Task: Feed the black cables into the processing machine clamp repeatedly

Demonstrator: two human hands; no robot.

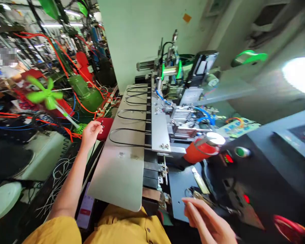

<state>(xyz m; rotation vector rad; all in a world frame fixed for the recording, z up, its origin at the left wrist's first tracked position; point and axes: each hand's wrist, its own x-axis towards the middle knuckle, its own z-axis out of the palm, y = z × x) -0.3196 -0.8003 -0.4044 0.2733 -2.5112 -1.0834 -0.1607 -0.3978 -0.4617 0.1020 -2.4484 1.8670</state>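
Beside the metal plate (118, 176), the left hand (90, 133) pinches a dark piece (102, 122) in its fingertips, the right hand's (204, 218) grip unclear.

The metal plate (122, 169) is silver-grey, and the cords (132, 129) lying upon it are plain black. To the left of this plate, the fan (49, 96) has a bright lime-green colour, while the machine (86, 91) is of a darker green. To the right of the plate, the container (197, 151) is orange-red with a white lid (215, 138), and the tubes (210, 117) are blue. Beyond the plate, the wall (142, 27) is pale green, with an orange patch (187, 18). On the plate's near side, the clothing (122, 228) is mustard yellow.
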